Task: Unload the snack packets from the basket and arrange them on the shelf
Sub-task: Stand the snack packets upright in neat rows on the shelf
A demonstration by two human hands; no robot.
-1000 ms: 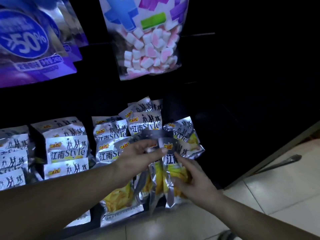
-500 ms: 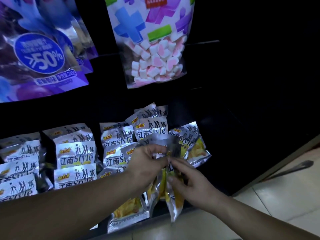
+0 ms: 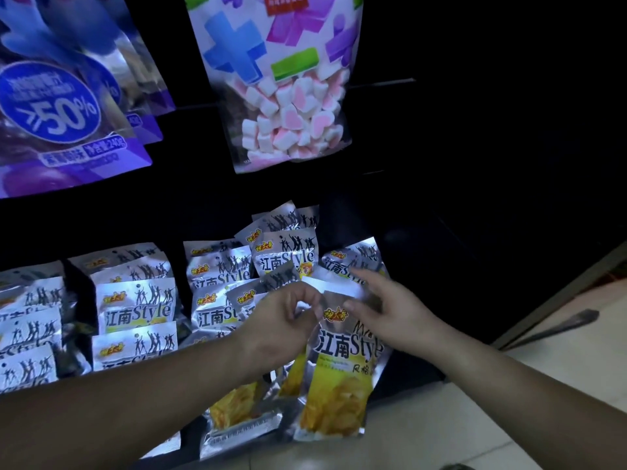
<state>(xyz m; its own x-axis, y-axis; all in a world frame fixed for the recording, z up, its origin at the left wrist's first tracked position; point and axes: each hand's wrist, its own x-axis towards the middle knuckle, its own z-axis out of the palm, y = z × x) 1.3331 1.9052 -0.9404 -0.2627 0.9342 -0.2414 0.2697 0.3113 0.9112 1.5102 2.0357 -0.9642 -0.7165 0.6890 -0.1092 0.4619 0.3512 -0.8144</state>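
Note:
A silver and yellow snack packet [image 3: 341, 378] hangs facing me in front of the low dark shelf. My left hand [image 3: 283, 325] pinches its top left corner together with other packets behind it. My right hand [image 3: 390, 312] is at the packet's top right edge, with the thumb on the packet's front and the fingers reaching behind its top; the grip itself is not clear. Several like packets [image 3: 135, 310] stand in rows on the shelf to the left and behind. The basket is not in view.
A marshmallow bag [image 3: 288, 106] and purple bags [image 3: 64, 110] hang on pegs above. The shelf's right part [image 3: 475, 232] is dark. A pale tiled floor [image 3: 559, 385] lies at lower right, with a grey metal bar [image 3: 556, 325] by the shelf base.
The held packet has turned from edge-on to face me. My right hand has risen from its lower part to its top right edge. The view has moved closer.

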